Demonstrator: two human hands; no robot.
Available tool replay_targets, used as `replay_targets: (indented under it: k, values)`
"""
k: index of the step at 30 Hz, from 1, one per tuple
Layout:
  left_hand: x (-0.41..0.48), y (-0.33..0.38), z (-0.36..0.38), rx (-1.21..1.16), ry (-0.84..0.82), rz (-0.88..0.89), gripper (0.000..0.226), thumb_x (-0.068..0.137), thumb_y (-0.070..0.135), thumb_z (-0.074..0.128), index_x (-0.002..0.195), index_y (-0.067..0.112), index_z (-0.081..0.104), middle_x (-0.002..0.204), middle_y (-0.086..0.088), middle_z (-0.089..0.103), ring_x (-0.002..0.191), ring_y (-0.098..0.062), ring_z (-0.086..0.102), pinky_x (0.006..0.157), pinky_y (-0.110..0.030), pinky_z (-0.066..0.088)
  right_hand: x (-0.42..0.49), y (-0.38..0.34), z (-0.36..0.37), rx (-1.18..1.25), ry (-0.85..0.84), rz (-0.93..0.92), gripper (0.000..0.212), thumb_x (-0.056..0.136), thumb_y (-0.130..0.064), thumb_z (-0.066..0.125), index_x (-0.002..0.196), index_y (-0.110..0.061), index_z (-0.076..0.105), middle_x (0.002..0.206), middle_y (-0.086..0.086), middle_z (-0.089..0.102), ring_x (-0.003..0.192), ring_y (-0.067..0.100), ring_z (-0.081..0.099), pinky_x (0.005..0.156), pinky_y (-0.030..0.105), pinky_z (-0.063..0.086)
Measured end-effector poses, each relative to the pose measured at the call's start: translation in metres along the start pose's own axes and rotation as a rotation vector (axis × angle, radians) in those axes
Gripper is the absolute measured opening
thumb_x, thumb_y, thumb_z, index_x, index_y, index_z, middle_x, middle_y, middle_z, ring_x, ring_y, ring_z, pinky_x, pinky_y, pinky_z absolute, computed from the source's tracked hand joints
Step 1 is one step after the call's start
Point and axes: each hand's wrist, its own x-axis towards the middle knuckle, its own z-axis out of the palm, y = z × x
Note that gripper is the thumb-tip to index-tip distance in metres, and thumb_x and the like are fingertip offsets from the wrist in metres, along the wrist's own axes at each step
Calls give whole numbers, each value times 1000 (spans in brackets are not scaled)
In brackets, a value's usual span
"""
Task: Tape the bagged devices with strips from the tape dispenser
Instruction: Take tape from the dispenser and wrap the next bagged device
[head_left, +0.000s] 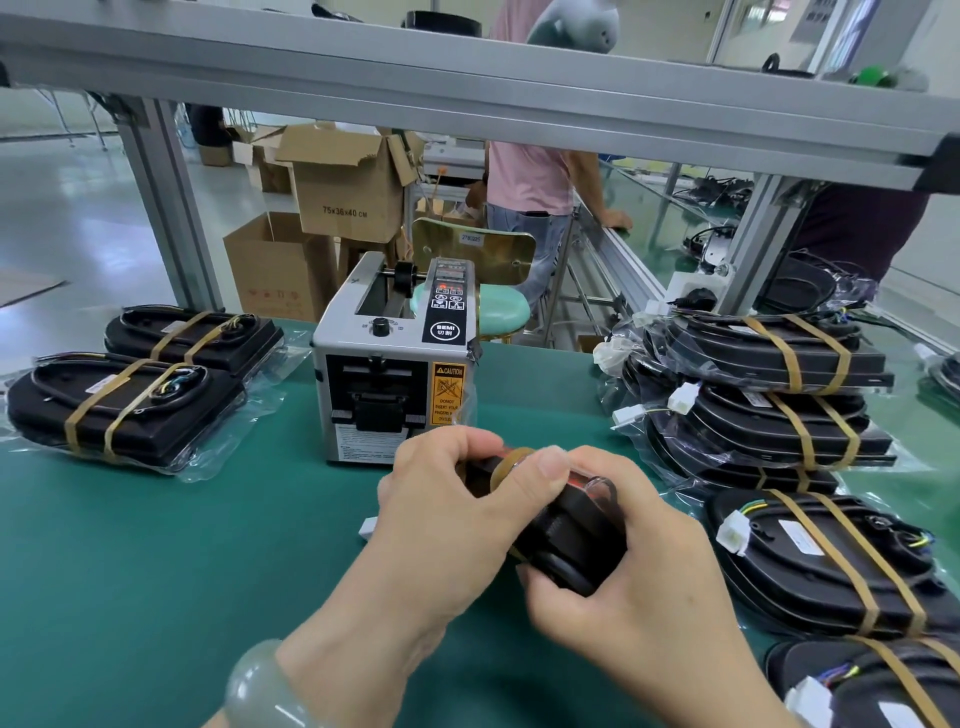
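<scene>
A black bagged device (566, 535) is held on edge above the green mat, in front of the tape dispenser (395, 374). My left hand (447, 509) grips its upper end, the thumb pressing a brown tape strip (511, 462) onto the bag. My right hand (639, 566) curls round the device's lower right side. Most of the device is hidden between my hands. Two taped bagged devices (130, 405) lie at the left. A pile of taped devices (769, 395) rises at the right.
The green mat (156, 571) covers the bench. A small white connector (368, 530) lies beside my left hand. An aluminium frame (467, 83) crosses overhead, with posts at both sides. Cardboard boxes (343, 182), a green stool and a person in pink stand behind the bench.
</scene>
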Motion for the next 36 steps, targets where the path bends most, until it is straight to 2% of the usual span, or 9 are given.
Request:
replay_targets:
  k: [8,17,21,25,29,31,33,34,36]
  values:
    - [5,1,3,56,-21,35,45,60,64,58,90,31,63,112,1,60,113,-21,51,94,-33,45,2,-1,0,-2,20,-3,58,51,-45,65,104,-57,44,85,-24,64,68,4,61,61,17,49]
    - [-19,9,6,345,-109,163,91,26,80,57,109,51,32,121,34,29,125,1,32,107,-24,34,2,2,-2,84,-36,182,65,42,-57,63,104,-56,44,94,-38,60,78,-3,63,70,19,51]
    - [-9,6,-11,134,103,239,64,51,76,50,109,50,50,118,29,54,110,17,47,90,-1,33,3,7,-14,267,59,235,55,45,-45,69,97,-38,53,92,-30,65,79,-8,63,65,2,42]
    - [25,-2,-55,-85,294,98,23,80,58,55,77,35,55,93,18,67,90,-4,60,87,-30,40,4,19,-32,553,48,279,48,51,-20,74,96,-34,63,94,-11,73,83,6,70,66,12,51]
    - [38,-13,-78,-294,-75,-323,73,73,70,49,120,15,63,114,-13,69,111,-34,59,108,-49,35,3,17,-45,998,-27,368,51,45,-8,73,95,-18,72,95,16,73,86,33,71,66,41,60]
    - [33,-11,-74,-450,-410,-456,88,72,75,50,124,5,63,127,-29,58,120,-49,51,111,-59,30,5,9,-47,1073,-40,451,39,47,-1,73,85,-2,70,78,17,73,69,25,73,55,31,59]
    - [26,-3,-68,-556,-573,-412,76,79,67,59,120,3,65,129,-32,55,118,-48,53,108,-56,37,4,8,-49,1043,-57,471,17,71,16,64,68,0,59,46,9,63,38,10,62,33,15,43]
    - [25,-1,-65,-574,-561,-328,64,77,57,69,113,4,69,120,-31,61,107,-42,61,100,-51,46,1,5,-51,1027,-60,474,32,83,25,45,65,-1,54,38,6,58,31,6,56,29,13,37]
    - [28,-1,-61,-439,-283,-26,26,68,32,86,83,13,77,83,-17,72,70,-21,66,68,-29,57,3,8,-49,1119,-54,505,16,73,22,59,67,8,58,47,13,63,41,11,63,36,16,46]
